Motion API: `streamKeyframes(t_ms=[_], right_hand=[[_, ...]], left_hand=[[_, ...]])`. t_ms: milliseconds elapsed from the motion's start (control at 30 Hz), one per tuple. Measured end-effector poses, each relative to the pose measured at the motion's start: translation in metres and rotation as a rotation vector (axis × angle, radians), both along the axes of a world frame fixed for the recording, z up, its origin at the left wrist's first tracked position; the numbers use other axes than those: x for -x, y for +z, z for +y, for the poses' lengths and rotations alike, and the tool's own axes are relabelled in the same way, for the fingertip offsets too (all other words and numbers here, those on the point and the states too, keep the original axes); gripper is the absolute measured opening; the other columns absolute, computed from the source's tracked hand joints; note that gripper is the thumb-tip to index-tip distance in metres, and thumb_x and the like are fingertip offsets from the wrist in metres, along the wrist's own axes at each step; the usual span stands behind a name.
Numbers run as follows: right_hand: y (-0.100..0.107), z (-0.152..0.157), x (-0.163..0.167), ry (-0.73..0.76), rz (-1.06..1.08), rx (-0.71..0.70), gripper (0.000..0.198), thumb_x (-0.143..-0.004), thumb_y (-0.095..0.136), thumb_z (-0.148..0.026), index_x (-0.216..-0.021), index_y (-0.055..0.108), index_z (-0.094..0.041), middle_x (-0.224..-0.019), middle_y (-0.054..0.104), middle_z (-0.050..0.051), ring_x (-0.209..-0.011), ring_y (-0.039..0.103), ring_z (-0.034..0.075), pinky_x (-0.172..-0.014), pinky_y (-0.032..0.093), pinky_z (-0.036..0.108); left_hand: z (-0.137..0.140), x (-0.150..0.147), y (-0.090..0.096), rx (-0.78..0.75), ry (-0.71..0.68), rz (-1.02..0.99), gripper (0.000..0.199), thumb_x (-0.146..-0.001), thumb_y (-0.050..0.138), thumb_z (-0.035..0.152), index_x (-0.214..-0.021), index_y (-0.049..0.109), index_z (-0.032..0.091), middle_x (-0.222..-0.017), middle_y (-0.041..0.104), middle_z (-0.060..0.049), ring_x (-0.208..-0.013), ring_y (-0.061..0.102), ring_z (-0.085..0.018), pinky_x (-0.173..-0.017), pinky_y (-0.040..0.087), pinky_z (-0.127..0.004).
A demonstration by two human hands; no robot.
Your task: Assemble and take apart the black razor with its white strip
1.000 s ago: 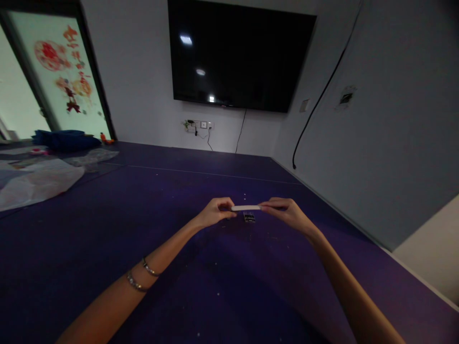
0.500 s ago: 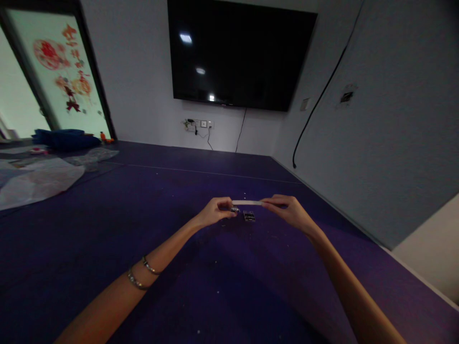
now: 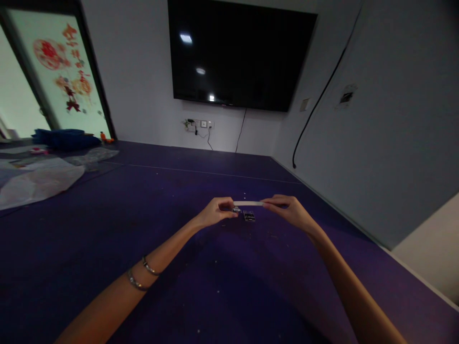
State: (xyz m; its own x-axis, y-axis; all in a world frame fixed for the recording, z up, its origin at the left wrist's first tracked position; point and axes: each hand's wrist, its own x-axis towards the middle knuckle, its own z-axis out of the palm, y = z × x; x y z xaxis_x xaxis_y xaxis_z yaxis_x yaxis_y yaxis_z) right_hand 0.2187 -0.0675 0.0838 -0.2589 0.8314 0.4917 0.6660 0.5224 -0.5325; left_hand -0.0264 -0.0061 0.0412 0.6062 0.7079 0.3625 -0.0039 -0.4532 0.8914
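Purple surface [image 3: 201, 286] is spreading across most of the view and meeting the walls at the back and right. Large black television [image 3: 244, 57] is hanging on the back wall, catching light reflections. Glass door [image 3: 57, 62] with red and orange decorations is standing at far left. Pale translucent sheet [image 3: 39, 186] is lying crumpled at the left edge; dark blue bundle [image 3: 64, 140] is resting behind it, near the door. Black cable [image 3: 326, 87] is trailing down the right wall.

Left hand [image 3: 217, 211] and right hand [image 3: 289, 210] are facing each other above the surface. White strip [image 3: 248, 203] is spanning the gap between them, roughly level. Right thumb and fingers are closing together on its right end; left fingers are clamping its left end. Two silvery bracelets [image 3: 136, 281] are circling the left forearm. Small dark block [image 3: 249, 216] is sitting just below the strip in view, detail too small to read. Tiny metallic piece [image 3: 236, 209] is poking out at the left fingertips, beneath the strip.
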Motion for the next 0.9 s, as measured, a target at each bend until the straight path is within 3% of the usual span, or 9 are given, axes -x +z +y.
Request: streamKeyframes(t_ms=[200, 333, 467, 567, 667, 767, 900], right_hand=[[-0.001, 0.001, -0.002, 0.0, 0.132, -0.019, 0.031, -0.077, 0.056, -0.043, -0.094, 0.071, -0.022, -0.083, 0.066, 0.006, -0.071, 0.056, 0.017, -0.06, 0.042, 0.028], [0.002, -0.001, 0.005, -0.128, 0.344, -0.029, 0.04, -0.077, 0.055, -0.045, -0.105, 0.066, -0.018, -0.066, 0.059, 0.003, -0.051, 0.047, 0.011, -0.046, 0.036, 0.025], [0.005, -0.006, 0.024, -0.043, 0.49, 0.043, 0.047, -0.079, 0.052, -0.042, -0.119, 0.055, -0.017, -0.057, 0.044, -0.004, -0.043, 0.035, 0.007, -0.04, 0.027, 0.023], [0.002, -0.012, 0.045, 0.091, 0.657, 0.15, 0.048, -0.079, 0.051, -0.041, -0.122, 0.048, -0.02, -0.06, 0.04, -0.005, -0.041, 0.032, 0.005, -0.038, 0.024, 0.022], [-0.009, -0.016, 0.064, 0.171, 0.798, 0.337, 0.052, -0.077, 0.054, -0.04, -0.125, 0.043, -0.022, -0.06, 0.038, -0.007, -0.037, 0.026, 0.003, -0.036, 0.02, 0.021], [-0.022, -0.018, 0.078, 0.151, 0.904, 0.457, 0.059, -0.076, 0.056, -0.04, -0.129, 0.037, -0.023, -0.057, 0.036, -0.009, -0.034, 0.022, 0.002, -0.034, 0.016, 0.019], [-0.031, -0.019, 0.087, 0.094, 0.997, 0.515, 0.061, -0.075, 0.055, -0.039, -0.13, 0.035, -0.021, -0.053, 0.033, -0.01, -0.033, 0.019, 0.002, -0.034, 0.013, 0.018]], left_hand=[[0.001, -0.001, -0.003, 0.04, 0.014, -0.073, 0.02, -0.065, 0.068, 0.026, -0.069, 0.053, 0.014, -0.066, 0.059, 0.001, -0.062, 0.057, -0.01, -0.063, 0.045, -0.025], [0.002, -0.002, -0.006, 0.086, 0.158, -0.218, 0.023, -0.069, 0.066, 0.031, -0.072, 0.05, 0.014, -0.061, 0.059, 0.002, -0.053, 0.058, -0.011, -0.055, 0.047, -0.025], [0.005, -0.003, -0.009, 0.057, 0.29, -0.359, 0.026, -0.073, 0.061, 0.036, -0.073, 0.044, 0.017, -0.051, 0.051, 0.007, -0.037, 0.05, -0.007, -0.039, 0.039, -0.018], [0.005, -0.004, -0.01, 0.086, 0.327, -0.375, 0.027, -0.074, 0.058, 0.04, -0.074, 0.041, 0.018, -0.05, 0.05, 0.009, -0.03, 0.04, -0.003, -0.03, 0.026, -0.014], [0.004, -0.006, -0.011, 0.13, 0.354, -0.342, 0.026, -0.073, 0.059, 0.039, -0.076, 0.045, 0.018, -0.049, 0.048, 0.008, -0.031, 0.036, -0.002, -0.03, 0.023, -0.013], [0.004, -0.008, -0.014, 0.15, 0.343, -0.334, 0.029, -0.078, 0.049, 0.043, -0.082, 0.054, 0.014, -0.047, 0.045, 0.007, -0.033, 0.034, -0.003, -0.031, 0.023, -0.014], [0.007, -0.01, -0.021, 0.167, 0.313, -0.373, 0.037, -0.081, 0.043, 0.045, -0.084, 0.059, 0.012, -0.051, 0.043, 0.005, -0.037, 0.035, -0.004, -0.035, 0.026, -0.016]])
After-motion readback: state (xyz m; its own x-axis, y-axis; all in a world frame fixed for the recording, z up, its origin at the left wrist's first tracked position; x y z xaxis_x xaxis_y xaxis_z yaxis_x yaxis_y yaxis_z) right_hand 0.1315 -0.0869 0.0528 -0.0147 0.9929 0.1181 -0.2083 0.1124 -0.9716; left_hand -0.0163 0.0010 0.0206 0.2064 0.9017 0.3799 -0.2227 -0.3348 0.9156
